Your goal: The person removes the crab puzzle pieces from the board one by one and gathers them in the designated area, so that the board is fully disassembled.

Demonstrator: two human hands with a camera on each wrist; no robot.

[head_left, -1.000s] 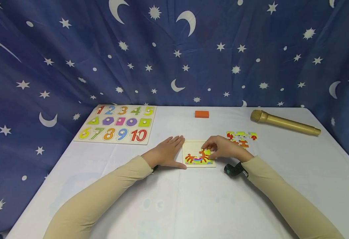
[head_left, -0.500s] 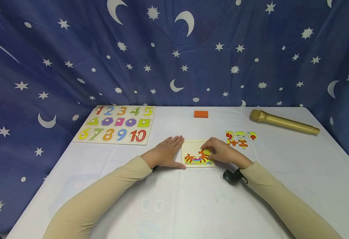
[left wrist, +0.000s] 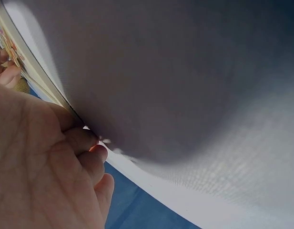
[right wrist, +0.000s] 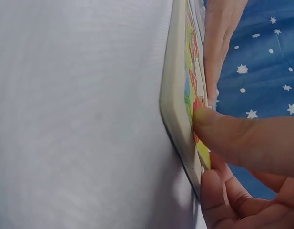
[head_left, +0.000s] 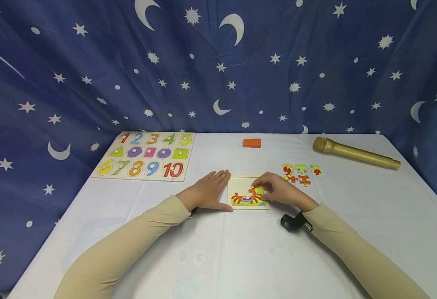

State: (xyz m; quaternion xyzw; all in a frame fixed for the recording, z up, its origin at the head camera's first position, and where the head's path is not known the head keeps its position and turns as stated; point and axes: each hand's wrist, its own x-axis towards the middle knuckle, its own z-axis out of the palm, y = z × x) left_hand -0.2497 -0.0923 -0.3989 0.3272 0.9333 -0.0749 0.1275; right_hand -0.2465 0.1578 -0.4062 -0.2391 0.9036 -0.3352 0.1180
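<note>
A small wooden puzzle tray [head_left: 239, 182] lies in the middle of the table, its lower part filled with pieces that show a red and orange animal on a rainbow-coloured rocker. Along the tray's left edge rests my left hand [head_left: 208, 192], fingers straight and thumb at the near corner. At the right side, my right hand [head_left: 281, 191] pinches a yellow and red puzzle piece [right wrist: 203, 153] between thumb and fingers, over the tray. The right wrist view shows the thumb [right wrist: 232, 133] pressing on the piece. Fingers hide part of that piece in the head view.
Several loose puzzle pieces [head_left: 301, 174] lie right of the tray. A number and shape board [head_left: 143, 155] is at the back left. An orange block [head_left: 252, 143] and a gold microphone [head_left: 357, 153] sit toward the back, before a blue starry curtain [head_left: 218, 66].
The view shifts slightly. My right wrist lowers a little at first, uncovering more of the loose pieces. Both hands otherwise keep their places at the tray.
</note>
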